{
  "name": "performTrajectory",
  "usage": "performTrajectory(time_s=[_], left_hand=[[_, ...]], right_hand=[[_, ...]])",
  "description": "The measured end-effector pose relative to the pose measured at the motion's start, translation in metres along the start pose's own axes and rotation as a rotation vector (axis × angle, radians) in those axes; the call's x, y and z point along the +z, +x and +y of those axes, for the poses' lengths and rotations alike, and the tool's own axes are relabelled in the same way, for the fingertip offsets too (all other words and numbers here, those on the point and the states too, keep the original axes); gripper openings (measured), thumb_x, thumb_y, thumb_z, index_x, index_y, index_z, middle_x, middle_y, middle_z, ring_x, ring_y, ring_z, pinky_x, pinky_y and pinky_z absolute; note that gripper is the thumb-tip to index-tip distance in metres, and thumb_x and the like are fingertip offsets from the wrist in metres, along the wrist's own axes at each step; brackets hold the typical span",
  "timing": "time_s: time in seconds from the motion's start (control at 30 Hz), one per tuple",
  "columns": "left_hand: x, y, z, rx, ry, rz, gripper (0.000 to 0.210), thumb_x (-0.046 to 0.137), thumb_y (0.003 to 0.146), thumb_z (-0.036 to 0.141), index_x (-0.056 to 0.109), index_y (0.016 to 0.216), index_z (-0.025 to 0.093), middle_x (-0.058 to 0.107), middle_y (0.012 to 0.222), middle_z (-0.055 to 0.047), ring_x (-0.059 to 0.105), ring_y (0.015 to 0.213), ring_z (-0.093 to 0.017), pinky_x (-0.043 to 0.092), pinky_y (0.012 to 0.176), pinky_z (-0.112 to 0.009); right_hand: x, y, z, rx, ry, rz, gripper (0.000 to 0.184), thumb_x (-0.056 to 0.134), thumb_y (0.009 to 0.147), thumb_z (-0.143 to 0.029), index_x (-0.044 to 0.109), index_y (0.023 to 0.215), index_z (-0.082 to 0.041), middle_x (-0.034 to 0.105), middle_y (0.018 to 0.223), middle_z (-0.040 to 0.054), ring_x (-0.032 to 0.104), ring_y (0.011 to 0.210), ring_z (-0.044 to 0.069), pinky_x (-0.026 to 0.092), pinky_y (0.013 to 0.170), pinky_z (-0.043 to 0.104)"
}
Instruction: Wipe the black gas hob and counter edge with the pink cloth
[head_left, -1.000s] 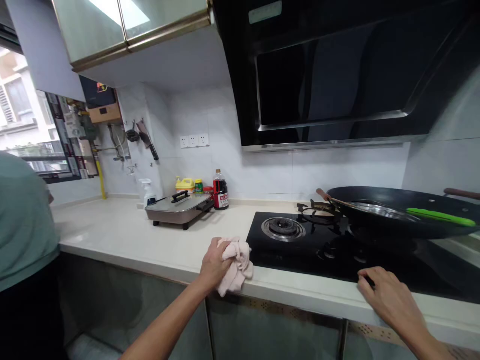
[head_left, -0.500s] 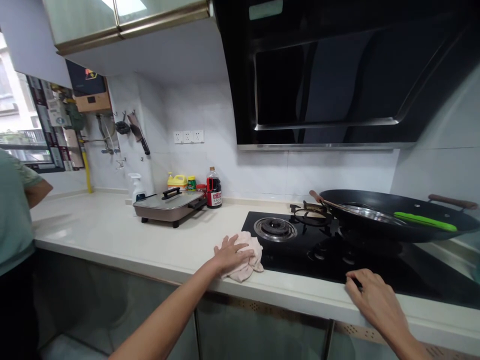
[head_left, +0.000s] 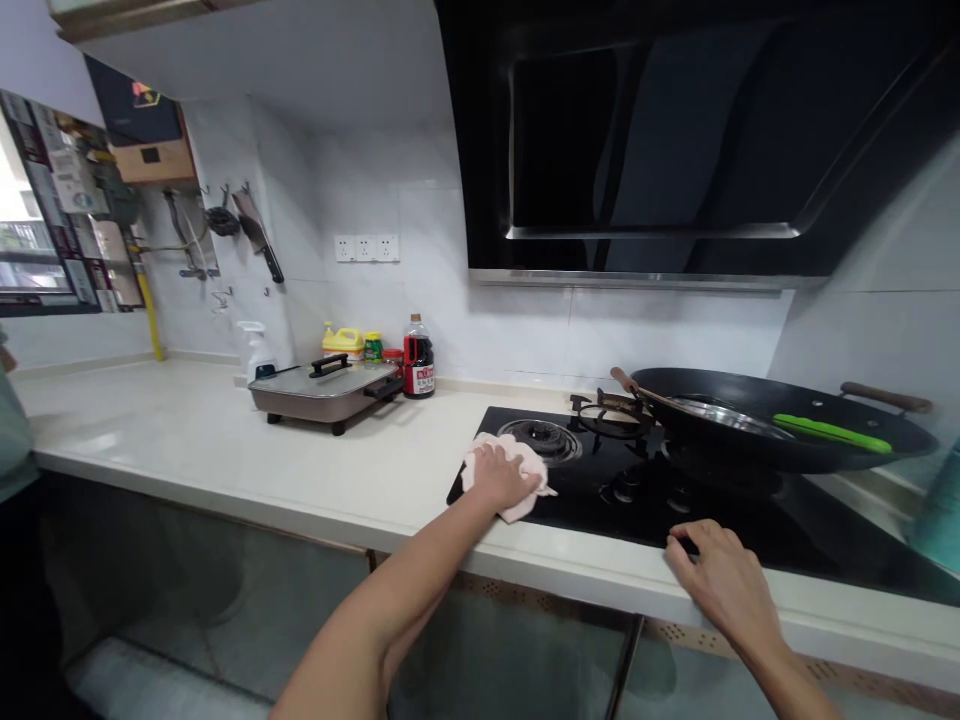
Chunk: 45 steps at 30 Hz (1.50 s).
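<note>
A pale pink cloth (head_left: 517, 503) lies bunched on the front left corner of the black gas stove (head_left: 577, 515). My left hand (head_left: 504, 478) presses down on it from above, fingers bent into the fabric. Just behind the cloth is the round left burner (head_left: 541, 438). My right hand (head_left: 718, 565) rests at the front edge of the stove, palm down and holding nothing. Its fingers are loosely curved, with a gap between thumb and forefinger. Two control knobs (head_left: 624, 488) stand beyond it.
A large wok (head_left: 750, 462) with a green-handled utensil (head_left: 831, 433) sits on the right. Left are a lidded electric pan (head_left: 315, 402), a soy sauce bottle (head_left: 418, 362) and a spray bottle (head_left: 257, 350). The range hood (head_left: 645, 240) hangs above. A person (head_left: 15, 430) stands far left.
My left hand has moved the cloth right and away from me, from the counter edge onto the stove's corner. My right hand stays by the stove's edge. The view has shifted a little.
</note>
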<state>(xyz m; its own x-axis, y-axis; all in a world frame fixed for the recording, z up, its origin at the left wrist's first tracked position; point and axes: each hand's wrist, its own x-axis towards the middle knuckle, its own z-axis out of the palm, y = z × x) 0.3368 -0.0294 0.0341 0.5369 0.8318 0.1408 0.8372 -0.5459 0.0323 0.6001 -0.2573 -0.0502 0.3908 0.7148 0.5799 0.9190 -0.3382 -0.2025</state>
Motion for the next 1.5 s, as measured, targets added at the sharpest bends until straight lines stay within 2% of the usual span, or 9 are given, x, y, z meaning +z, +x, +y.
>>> performTrajectory(time_s=[0.17, 0.27, 0.43, 0.57, 0.87, 1.03, 1.23, 1.37, 1.5], left_hand=[[0.022, -0.028, 0.065, 0.325, -0.063, 0.014, 0.087, 0.020, 0.088, 0.089, 0.048, 0.155, 0.042, 0.036, 0.169, -0.005, 0.019, 0.155, -0.043, 0.008, 0.123, -0.065], [0.025, -0.019, 0.085, 0.394, -0.095, 0.008, 0.091, 0.021, 0.086, 0.090, 0.048, 0.156, 0.039, 0.036, 0.169, -0.007, 0.020, 0.154, -0.044, 0.009, 0.123, -0.068], [0.014, 0.019, 0.089, 0.311, -0.090, -0.076, 0.101, 0.026, 0.079, 0.096, 0.041, 0.160, 0.037, 0.024, 0.174, -0.006, 0.008, 0.158, -0.047, 0.006, 0.123, -0.070], [0.008, 0.029, 0.095, 0.279, -0.105, -0.085, 0.099, 0.030, 0.077, 0.096, 0.045, 0.158, 0.041, 0.025, 0.174, -0.005, 0.005, 0.157, -0.051, 0.004, 0.119, -0.077], [0.024, -0.042, 0.100, 0.479, -0.125, -0.011, 0.085, 0.029, 0.090, 0.081, 0.043, 0.160, 0.034, 0.038, 0.166, -0.011, 0.021, 0.152, -0.048, 0.009, 0.119, -0.072], [0.023, -0.063, 0.082, 0.627, -0.140, 0.040, 0.074, 0.027, 0.093, 0.077, 0.053, 0.151, 0.039, 0.046, 0.162, -0.007, 0.033, 0.147, -0.041, 0.025, 0.115, -0.066], [0.013, -0.026, 0.041, 0.420, -0.135, 0.036, 0.072, 0.036, 0.090, 0.076, 0.059, 0.146, 0.036, 0.047, 0.160, -0.007, 0.035, 0.146, -0.040, 0.031, 0.114, -0.061], [0.007, -0.003, -0.016, 0.179, -0.068, 0.038, 0.065, 0.036, 0.093, 0.071, 0.063, 0.141, 0.038, 0.047, 0.160, -0.004, 0.036, 0.146, -0.036, 0.033, 0.115, -0.054], [0.000, 0.007, -0.101, -0.043, -0.022, 0.055, 0.058, 0.037, 0.096, 0.060, 0.065, 0.138, 0.033, 0.054, 0.152, -0.010, 0.041, 0.140, -0.037, 0.031, 0.113, -0.057]], right_hand=[[-0.005, 0.000, -0.003, 0.008, -0.004, 0.002, 0.039, 0.042, 0.096, -0.043, 0.074, 0.104, -0.023, 0.069, 0.113, 0.0082, 0.059, 0.104, 0.028, 0.043, 0.083, 0.041], [-0.005, 0.000, -0.005, 0.016, -0.001, 0.008, 0.039, 0.041, 0.095, -0.043, 0.074, 0.104, -0.023, 0.069, 0.113, 0.0080, 0.059, 0.103, 0.028, 0.044, 0.084, 0.041], [-0.004, 0.000, -0.003, 0.011, 0.018, 0.005, 0.038, 0.042, 0.095, -0.042, 0.074, 0.104, -0.024, 0.069, 0.112, 0.0069, 0.060, 0.103, 0.027, 0.044, 0.085, 0.040], [-0.004, 0.000, -0.002, 0.001, 0.012, 0.012, 0.038, 0.041, 0.096, -0.042, 0.074, 0.103, -0.024, 0.069, 0.113, 0.0073, 0.061, 0.102, 0.027, 0.044, 0.085, 0.040], [-0.001, -0.001, 0.004, 0.016, 0.030, -0.001, 0.042, 0.040, 0.093, -0.044, 0.076, 0.104, -0.024, 0.071, 0.116, 0.0086, 0.063, 0.105, 0.029, 0.047, 0.088, 0.042], [0.007, -0.001, 0.018, 0.011, 0.065, -0.008, 0.046, 0.043, 0.089, -0.050, 0.078, 0.104, -0.024, 0.072, 0.118, 0.0094, 0.064, 0.108, 0.032, 0.050, 0.091, 0.044], [0.012, 0.000, 0.030, 0.041, 0.128, -0.023, 0.050, 0.042, 0.085, -0.056, 0.080, 0.099, -0.027, 0.074, 0.118, 0.0091, 0.066, 0.110, 0.034, 0.053, 0.089, 0.048], [0.011, 0.000, 0.032, 0.040, 0.155, -0.028, 0.049, 0.043, 0.083, -0.057, 0.080, 0.096, -0.028, 0.074, 0.116, 0.0094, 0.066, 0.110, 0.037, 0.053, 0.093, 0.052], [0.013, 0.000, 0.036, 0.048, 0.159, -0.031, 0.048, 0.046, 0.081, -0.059, 0.080, 0.097, -0.028, 0.074, 0.115, 0.0113, 0.067, 0.109, 0.039, 0.053, 0.090, 0.055]])
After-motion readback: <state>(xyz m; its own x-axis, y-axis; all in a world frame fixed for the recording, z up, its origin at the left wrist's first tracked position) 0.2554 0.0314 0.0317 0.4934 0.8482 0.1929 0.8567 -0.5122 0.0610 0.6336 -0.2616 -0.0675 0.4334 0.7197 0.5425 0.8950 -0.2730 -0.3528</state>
